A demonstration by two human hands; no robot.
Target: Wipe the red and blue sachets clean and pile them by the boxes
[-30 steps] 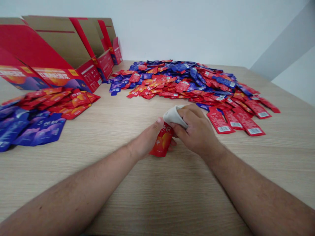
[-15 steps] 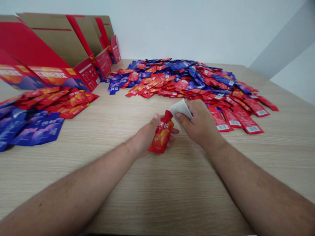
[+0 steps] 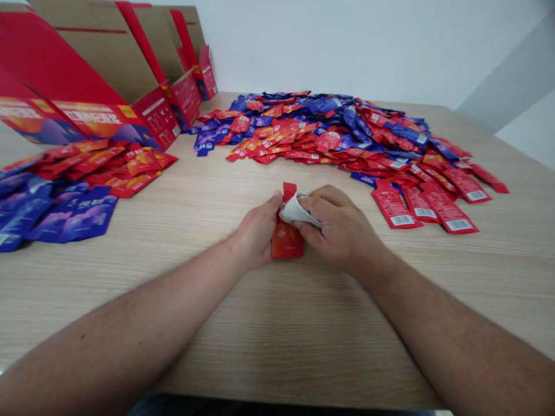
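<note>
The fingers of the right hand (image 3: pixel 342 228) are closed on a white cloth (image 3: pixel 299 212), which is folded partly around the fingertips. This cloth lies over the middle of one red pouch (image 3: pixel 287 245) and covers a part of its printed front. The left hand (image 3: pixel 256 232) grips the same pouch at its left edge, with the thumb along the upper side; its other fingers are mostly hidden, so I cannot tell how they are placed underneath.

The pouch is thus between the two hands. Its long axis runs from near to far, almost straight, with the narrow neck (image 3: pixel 289 188) at the far end and the wide bottom at the near end. The left hand is the nearer one, directly on the pouch, while the right hand comes from the right side through the cloth. Whether the pouch touches the bench (image 3: pixel 195 202) is not clear.

Farther out, a wide heap of red and blue pouches (image 3: pixel 329 138) lies on the far side, spreading to the right. On the left are a red group (image 3: pixel 99 167) and, nearer, a blue group (image 3: pixel 71 214). Behind these, at far left, stand open cardboard boxes (image 3: pixel 158 124).
</note>
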